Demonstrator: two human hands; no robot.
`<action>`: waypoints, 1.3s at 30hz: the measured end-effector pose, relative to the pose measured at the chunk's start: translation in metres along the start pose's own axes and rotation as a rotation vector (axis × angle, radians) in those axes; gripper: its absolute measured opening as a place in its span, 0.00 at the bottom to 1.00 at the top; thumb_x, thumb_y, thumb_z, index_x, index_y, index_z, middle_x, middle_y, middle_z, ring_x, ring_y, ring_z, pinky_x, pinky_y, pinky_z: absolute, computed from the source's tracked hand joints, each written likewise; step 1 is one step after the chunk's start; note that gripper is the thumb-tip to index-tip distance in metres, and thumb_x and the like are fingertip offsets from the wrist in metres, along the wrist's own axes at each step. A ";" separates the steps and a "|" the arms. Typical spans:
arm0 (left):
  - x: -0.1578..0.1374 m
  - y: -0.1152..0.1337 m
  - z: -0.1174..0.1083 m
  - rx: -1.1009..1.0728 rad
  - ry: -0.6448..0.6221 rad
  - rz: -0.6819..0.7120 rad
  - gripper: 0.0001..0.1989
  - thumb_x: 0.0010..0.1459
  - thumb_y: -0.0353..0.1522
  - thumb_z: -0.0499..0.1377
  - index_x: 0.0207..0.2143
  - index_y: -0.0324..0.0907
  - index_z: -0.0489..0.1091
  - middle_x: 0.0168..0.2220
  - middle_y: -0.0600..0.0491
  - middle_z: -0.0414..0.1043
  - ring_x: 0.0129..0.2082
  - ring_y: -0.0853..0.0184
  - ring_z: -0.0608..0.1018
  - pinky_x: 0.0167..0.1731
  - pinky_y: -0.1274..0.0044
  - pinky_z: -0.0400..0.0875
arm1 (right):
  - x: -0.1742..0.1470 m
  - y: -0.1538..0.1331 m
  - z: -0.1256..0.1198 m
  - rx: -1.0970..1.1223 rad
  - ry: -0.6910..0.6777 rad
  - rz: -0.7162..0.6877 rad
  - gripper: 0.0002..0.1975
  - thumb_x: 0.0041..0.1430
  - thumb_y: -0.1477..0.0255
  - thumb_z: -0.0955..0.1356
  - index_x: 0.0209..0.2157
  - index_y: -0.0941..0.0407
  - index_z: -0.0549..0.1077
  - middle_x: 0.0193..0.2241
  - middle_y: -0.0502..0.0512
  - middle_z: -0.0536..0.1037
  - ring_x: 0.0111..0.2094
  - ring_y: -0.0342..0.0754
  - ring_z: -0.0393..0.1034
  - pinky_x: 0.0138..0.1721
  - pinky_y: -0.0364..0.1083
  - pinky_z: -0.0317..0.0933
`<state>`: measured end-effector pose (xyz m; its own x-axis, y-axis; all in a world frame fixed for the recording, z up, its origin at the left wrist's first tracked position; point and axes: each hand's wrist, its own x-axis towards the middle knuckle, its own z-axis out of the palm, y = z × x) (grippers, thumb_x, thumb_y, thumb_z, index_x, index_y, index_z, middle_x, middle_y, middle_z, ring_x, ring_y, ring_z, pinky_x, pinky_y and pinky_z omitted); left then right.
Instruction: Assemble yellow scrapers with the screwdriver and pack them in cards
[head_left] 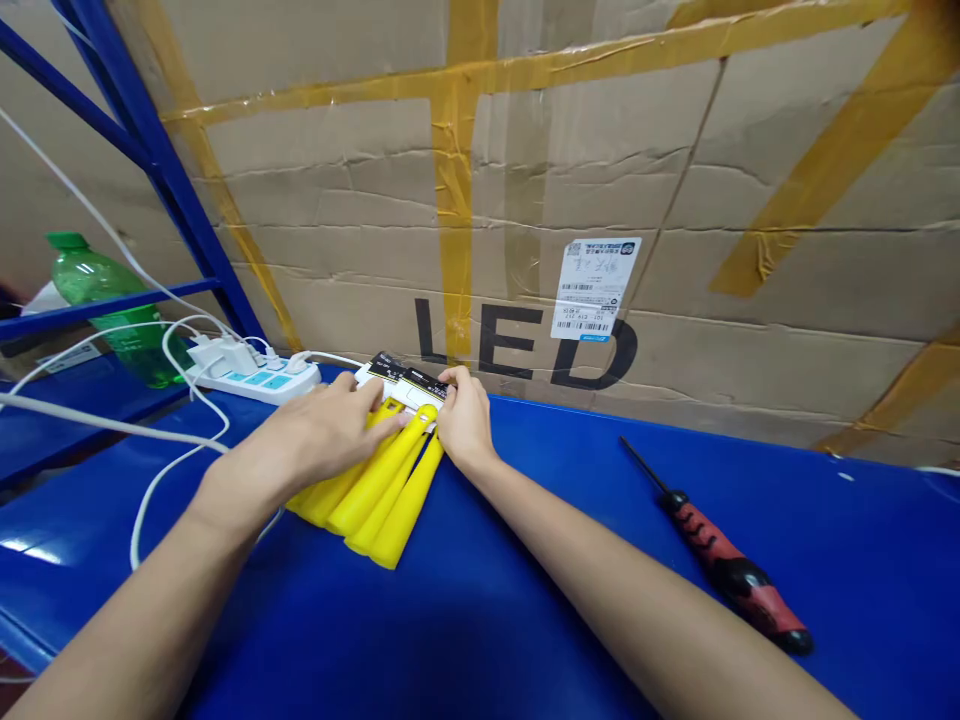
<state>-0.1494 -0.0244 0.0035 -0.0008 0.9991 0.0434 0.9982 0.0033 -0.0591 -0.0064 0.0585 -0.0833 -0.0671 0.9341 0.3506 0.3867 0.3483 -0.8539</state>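
Several tapered yellow handles point(382, 485) lie side by side on the blue surface, fanned out towards me. At their far ends are black-and-white printed pieces point(409, 388), either cards or labels; what kind of tool this is I cannot make out. My left hand point(326, 425) rests over the left part of the bundle, its thumb across the yellow ends and its fingers curled at the far side. Closed round the right edge of the printed pieces is my right hand point(465, 415), with its fingertips partly hidden.
A screwdriver point(739, 570) with a red-and-black handle lies on the blue table point(547, 500) at right. To the left are a white power strip point(262, 378) with plugs and loose cables, a green bottle point(120, 310) and a blue frame point(161, 170). A taped cardboard box point(337, 220) stands behind.
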 end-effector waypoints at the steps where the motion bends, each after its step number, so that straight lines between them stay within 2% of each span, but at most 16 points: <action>1: 0.000 0.005 0.002 0.036 0.020 0.044 0.29 0.61 0.55 0.47 0.46 0.42 0.70 0.45 0.39 0.71 0.42 0.48 0.75 0.43 0.61 0.67 | 0.002 0.000 0.001 -0.032 -0.005 -0.013 0.15 0.61 0.82 0.60 0.42 0.52 0.70 0.45 0.59 0.74 0.52 0.56 0.67 0.53 0.53 0.58; 3: 0.000 0.013 0.006 0.112 0.039 0.127 0.29 0.58 0.54 0.53 0.49 0.41 0.69 0.51 0.37 0.67 0.46 0.45 0.73 0.45 0.59 0.67 | 0.007 0.003 0.000 -0.083 -0.033 -0.043 0.15 0.60 0.83 0.59 0.43 0.53 0.70 0.44 0.60 0.74 0.51 0.56 0.67 0.53 0.54 0.58; 5: 0.001 0.020 0.011 0.168 0.064 0.144 0.27 0.57 0.50 0.56 0.50 0.41 0.69 0.52 0.36 0.65 0.48 0.43 0.71 0.45 0.58 0.67 | 0.011 0.008 -0.007 -0.119 -0.076 -0.089 0.13 0.62 0.81 0.60 0.42 0.53 0.70 0.43 0.59 0.75 0.49 0.56 0.67 0.53 0.54 0.59; 8: 0.002 0.028 0.017 0.210 0.166 0.148 0.23 0.60 0.45 0.56 0.51 0.40 0.69 0.51 0.36 0.64 0.50 0.42 0.69 0.45 0.57 0.68 | 0.016 0.018 -0.023 -0.160 -0.137 -0.193 0.07 0.63 0.76 0.63 0.41 0.52 0.71 0.44 0.59 0.75 0.50 0.56 0.66 0.55 0.54 0.57; 10: 0.003 0.034 0.020 0.194 0.247 0.206 0.20 0.64 0.43 0.53 0.52 0.41 0.68 0.52 0.37 0.64 0.51 0.44 0.68 0.48 0.57 0.67 | 0.017 0.025 -0.033 -0.175 -0.154 -0.233 0.06 0.64 0.71 0.66 0.42 0.52 0.72 0.44 0.59 0.73 0.51 0.56 0.65 0.55 0.54 0.57; 12: 0.003 0.040 0.025 0.150 0.298 0.287 0.18 0.67 0.41 0.50 0.51 0.42 0.69 0.53 0.39 0.64 0.54 0.46 0.67 0.51 0.57 0.65 | 0.017 0.030 -0.041 -0.177 -0.159 -0.231 0.08 0.64 0.67 0.66 0.43 0.53 0.72 0.43 0.58 0.73 0.48 0.55 0.67 0.52 0.53 0.59; 14: 0.004 0.045 0.030 0.127 0.300 0.337 0.16 0.66 0.41 0.52 0.49 0.42 0.70 0.54 0.39 0.64 0.56 0.45 0.65 0.53 0.55 0.64 | 0.018 0.034 -0.046 -0.167 -0.160 -0.207 0.09 0.64 0.65 0.66 0.43 0.53 0.72 0.40 0.57 0.73 0.43 0.53 0.68 0.48 0.52 0.61; 18: 0.005 0.051 0.039 0.126 0.289 0.326 0.14 0.63 0.40 0.56 0.46 0.41 0.71 0.56 0.37 0.63 0.57 0.42 0.64 0.53 0.52 0.63 | 0.018 0.035 -0.063 -0.120 -0.162 -0.176 0.09 0.64 0.65 0.66 0.42 0.54 0.72 0.37 0.55 0.75 0.37 0.50 0.69 0.44 0.51 0.63; 22: 0.003 0.056 0.037 0.121 0.341 0.325 0.14 0.63 0.41 0.57 0.45 0.41 0.72 0.55 0.37 0.64 0.58 0.41 0.63 0.54 0.49 0.63 | 0.008 0.031 -0.102 -0.058 -0.203 -0.175 0.08 0.64 0.65 0.65 0.40 0.53 0.72 0.36 0.53 0.77 0.35 0.48 0.71 0.40 0.49 0.64; 27: -0.003 0.076 0.030 0.127 0.402 0.411 0.14 0.64 0.38 0.57 0.49 0.41 0.72 0.52 0.39 0.66 0.58 0.43 0.63 0.54 0.53 0.65 | -0.021 0.023 -0.171 0.022 -0.328 -0.157 0.11 0.66 0.61 0.65 0.37 0.54 0.73 0.30 0.52 0.77 0.30 0.46 0.72 0.35 0.46 0.65; 31: -0.005 0.105 0.027 0.167 0.344 0.539 0.14 0.65 0.37 0.55 0.48 0.39 0.72 0.53 0.38 0.67 0.58 0.43 0.65 0.54 0.54 0.67 | -0.043 0.026 -0.221 -0.055 -0.262 -0.141 0.14 0.66 0.59 0.66 0.35 0.55 0.73 0.28 0.51 0.77 0.27 0.46 0.70 0.32 0.46 0.63; 35: -0.009 0.144 0.024 0.154 0.235 0.660 0.12 0.67 0.35 0.52 0.45 0.39 0.72 0.50 0.39 0.69 0.50 0.48 0.72 0.47 0.59 0.72 | -0.063 0.051 -0.256 -0.260 -0.148 -0.175 0.16 0.66 0.58 0.65 0.30 0.55 0.72 0.23 0.49 0.72 0.24 0.44 0.62 0.28 0.45 0.55; 37: -0.012 0.163 0.025 0.131 0.166 0.706 0.11 0.67 0.34 0.52 0.45 0.40 0.71 0.46 0.42 0.71 0.45 0.51 0.75 0.42 0.61 0.74 | -0.071 0.068 -0.266 -0.336 -0.061 -0.202 0.21 0.67 0.58 0.64 0.23 0.55 0.65 0.19 0.47 0.67 0.22 0.42 0.56 0.27 0.45 0.51; 39: -0.013 0.179 0.028 0.115 0.118 0.727 0.12 0.67 0.34 0.51 0.46 0.41 0.71 0.43 0.43 0.72 0.42 0.53 0.77 0.39 0.63 0.75 | -0.076 0.082 -0.273 -0.360 -0.047 -0.190 0.24 0.67 0.58 0.63 0.19 0.55 0.59 0.17 0.46 0.61 0.21 0.41 0.52 0.26 0.45 0.48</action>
<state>0.0274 -0.0360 -0.0359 0.6700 0.7399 0.0601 0.7323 -0.6455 -0.2170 0.2813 -0.0057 -0.0753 -0.2073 0.8615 0.4635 0.6601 0.4728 -0.5837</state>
